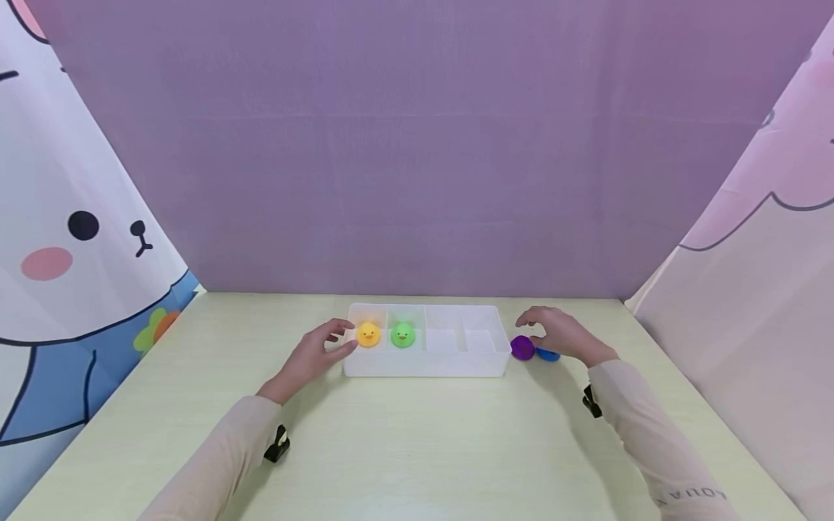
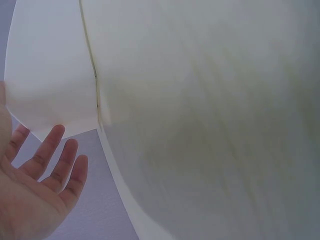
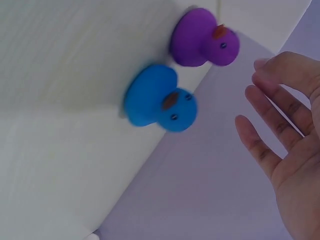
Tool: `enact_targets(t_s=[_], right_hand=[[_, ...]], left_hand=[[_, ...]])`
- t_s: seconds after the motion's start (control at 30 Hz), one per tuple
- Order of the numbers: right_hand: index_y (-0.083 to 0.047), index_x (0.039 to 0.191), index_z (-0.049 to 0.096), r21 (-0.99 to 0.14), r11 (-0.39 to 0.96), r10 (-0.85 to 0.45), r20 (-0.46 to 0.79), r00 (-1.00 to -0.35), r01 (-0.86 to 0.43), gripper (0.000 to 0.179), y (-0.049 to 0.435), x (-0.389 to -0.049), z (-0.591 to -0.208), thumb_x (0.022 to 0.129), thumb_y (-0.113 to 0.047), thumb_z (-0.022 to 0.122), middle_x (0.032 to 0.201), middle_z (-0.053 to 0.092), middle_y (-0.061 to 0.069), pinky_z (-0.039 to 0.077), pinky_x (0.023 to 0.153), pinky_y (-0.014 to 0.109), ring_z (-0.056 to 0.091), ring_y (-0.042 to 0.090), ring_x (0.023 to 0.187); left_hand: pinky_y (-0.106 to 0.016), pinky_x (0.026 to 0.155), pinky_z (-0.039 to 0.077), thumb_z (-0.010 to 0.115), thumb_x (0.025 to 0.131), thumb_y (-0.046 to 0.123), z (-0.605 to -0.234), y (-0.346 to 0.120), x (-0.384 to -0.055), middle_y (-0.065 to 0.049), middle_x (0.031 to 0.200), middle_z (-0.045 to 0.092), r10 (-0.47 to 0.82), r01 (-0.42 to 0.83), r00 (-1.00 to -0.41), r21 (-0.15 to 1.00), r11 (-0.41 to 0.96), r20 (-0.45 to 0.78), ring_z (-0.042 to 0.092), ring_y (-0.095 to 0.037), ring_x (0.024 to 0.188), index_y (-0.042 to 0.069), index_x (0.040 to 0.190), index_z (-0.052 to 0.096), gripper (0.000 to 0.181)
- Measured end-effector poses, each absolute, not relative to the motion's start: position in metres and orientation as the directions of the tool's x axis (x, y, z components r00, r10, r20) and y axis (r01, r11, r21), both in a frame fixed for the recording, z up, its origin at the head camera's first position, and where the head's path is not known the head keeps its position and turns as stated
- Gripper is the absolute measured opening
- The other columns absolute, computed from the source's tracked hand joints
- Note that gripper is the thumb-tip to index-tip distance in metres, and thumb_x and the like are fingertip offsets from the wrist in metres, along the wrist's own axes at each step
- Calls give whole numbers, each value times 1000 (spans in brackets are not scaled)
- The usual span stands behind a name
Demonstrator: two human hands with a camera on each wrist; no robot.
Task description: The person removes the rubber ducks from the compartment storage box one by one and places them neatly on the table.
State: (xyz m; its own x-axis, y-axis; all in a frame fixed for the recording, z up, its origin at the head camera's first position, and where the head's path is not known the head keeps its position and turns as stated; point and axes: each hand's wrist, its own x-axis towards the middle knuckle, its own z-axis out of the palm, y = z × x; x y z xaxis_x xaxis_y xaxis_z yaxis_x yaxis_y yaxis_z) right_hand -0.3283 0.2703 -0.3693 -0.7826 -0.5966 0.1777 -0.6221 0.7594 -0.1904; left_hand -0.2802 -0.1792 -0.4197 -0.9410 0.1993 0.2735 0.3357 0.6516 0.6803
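A white box [image 1: 423,365] with compartments in a row stands on the table. A yellow rubber duck [image 1: 368,334] sits in its leftmost compartment, a green rubber duck [image 1: 402,335] in the one beside it. My left hand [image 1: 317,354] is at the box's left end, fingers spread and relaxed, holding nothing. To the right of the box, a purple rubber duck [image 3: 205,39] and a blue rubber duck [image 3: 160,97] stand side by side on the table. Over these two hovers my right hand [image 3: 295,125], its fingers loosely bent and apart from both; in the head view it partly covers the blue duck.
The pale wooden table [image 1: 404,449] runs back to a purple cloth wall [image 1: 417,159]. Cartoon-printed curtains flank it, the left curtain [image 1: 85,304] and the right curtain [image 1: 749,304]. A black clip-like piece [image 1: 277,444] shows at the left cuff.
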Motion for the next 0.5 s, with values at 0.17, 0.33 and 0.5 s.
enact_targets(t_s=[0.17, 0.33, 0.5], right_hand=[[-3, 107, 63, -190, 765, -593, 166, -788, -615, 30, 258, -330, -363, 77, -2, 67, 102, 64, 11, 49, 83, 43, 59, 28, 96], [-4, 108, 63, -178, 766, -595, 169, -786, -618, 31, 247, -332, -356, 77, -3, 67, 103, 64, 10, 50, 84, 41, 59, 26, 96], [-5, 109, 63, -173, 759, -605, 170, -778, -628, 32, 236, -333, -353, 78, -5, 68, 106, 65, 9, 50, 83, 41, 59, 25, 97]], left_hand=[[-48, 87, 48, 62, 87, 30, -418, -178, -280, -17, 121, 56, 201, 337, -941, 682, 649, 274, 57, -34, 104, 9, 119, 54, 39], [-48, 86, 48, 62, 86, 31, -419, -178, -280, -17, 121, 57, 199, 335, -941, 680, 652, 273, 57, -34, 104, 10, 119, 54, 40], [-48, 86, 48, 62, 86, 32, -419, -179, -281, -17, 122, 56, 202, 334, -942, 678, 655, 269, 57, -34, 104, 10, 119, 54, 41]])
